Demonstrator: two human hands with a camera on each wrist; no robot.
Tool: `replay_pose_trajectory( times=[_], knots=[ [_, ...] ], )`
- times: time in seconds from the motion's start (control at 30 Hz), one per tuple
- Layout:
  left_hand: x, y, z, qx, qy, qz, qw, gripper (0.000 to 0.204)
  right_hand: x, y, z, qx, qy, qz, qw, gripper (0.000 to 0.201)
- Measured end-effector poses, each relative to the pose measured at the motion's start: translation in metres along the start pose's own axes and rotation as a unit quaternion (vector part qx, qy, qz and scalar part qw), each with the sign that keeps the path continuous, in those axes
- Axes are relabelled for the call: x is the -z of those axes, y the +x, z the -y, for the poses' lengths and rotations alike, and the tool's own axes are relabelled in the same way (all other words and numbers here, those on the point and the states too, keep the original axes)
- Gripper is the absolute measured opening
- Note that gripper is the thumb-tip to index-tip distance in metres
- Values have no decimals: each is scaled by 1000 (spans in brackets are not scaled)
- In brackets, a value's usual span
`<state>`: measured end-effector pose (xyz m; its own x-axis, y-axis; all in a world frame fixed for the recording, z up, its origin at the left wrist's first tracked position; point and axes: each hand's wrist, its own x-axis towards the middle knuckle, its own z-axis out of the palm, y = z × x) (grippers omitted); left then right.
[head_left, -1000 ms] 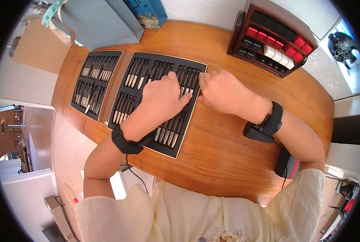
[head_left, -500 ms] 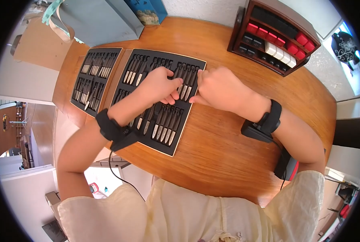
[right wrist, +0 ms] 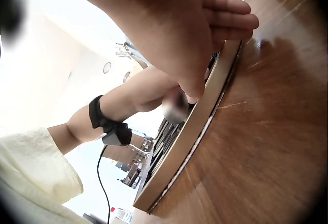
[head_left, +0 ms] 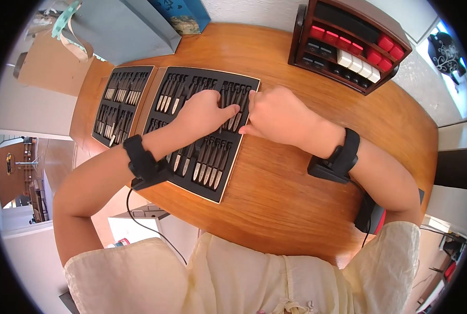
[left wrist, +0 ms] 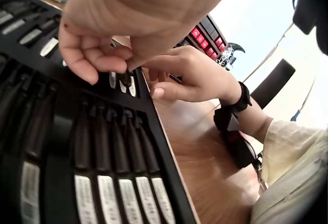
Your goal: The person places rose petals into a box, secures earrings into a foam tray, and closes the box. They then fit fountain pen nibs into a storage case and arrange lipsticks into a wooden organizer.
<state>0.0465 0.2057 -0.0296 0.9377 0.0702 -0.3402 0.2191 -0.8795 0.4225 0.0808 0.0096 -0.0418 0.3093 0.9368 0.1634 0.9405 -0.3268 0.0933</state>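
A black foam tray with a pale rim holds rows of slim dark pieces with silver, printed ends. Over its upper right compartment is my left hand, its thumb reaching out and its other fingers curved. In the left wrist view its fingertips are right at a dark piece; whether they pinch it I cannot tell. My right hand is at the tray's right edge, its index finger reaching to the left hand. The right wrist view shows its other fingers straight, beside the tray wall.
A second, similar tray lies to the left on the wooden table. At the back right stands a dark wooden rack with red, white and black items. A grey paper bag and a blue bag stand at the back left.
My left hand has drawn back to the left from lower over the tray, and its elbow has swung outward. The right hand stays at the tray's right edge.
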Motion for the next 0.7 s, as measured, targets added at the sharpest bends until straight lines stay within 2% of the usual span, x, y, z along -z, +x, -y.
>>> replay_pose_trajectory(
  times=[0.07,0.17,0.3,0.37,0.47,0.6,0.7],
  knots=[
    [1,-6,-1,24,-37,17,999,48,-2,1,0,3,3,-4,1000,60],
    [-1,-12,-3,17,-43,10,999,47,1,1,2,-10,-2,-6,1000,49],
    [-2,-8,-1,10,-26,8,1000,45,1,0,3,-9,-21,-3,1000,49],
    [-5,-6,1,19,-96,25,995,45,1,1,4,-12,-29,7,999,50],
    [0,-7,-1,14,-28,39,999,44,1,0,5,-22,-24,-2,999,50],
    [-6,-11,-2,6,-23,23,999,44,-3,0,3,-14,-10,-12,1000,50],
    [-12,-14,-4,25,-95,27,995,43,-1,0,4,-21,-25,-15,999,49]
  ],
)
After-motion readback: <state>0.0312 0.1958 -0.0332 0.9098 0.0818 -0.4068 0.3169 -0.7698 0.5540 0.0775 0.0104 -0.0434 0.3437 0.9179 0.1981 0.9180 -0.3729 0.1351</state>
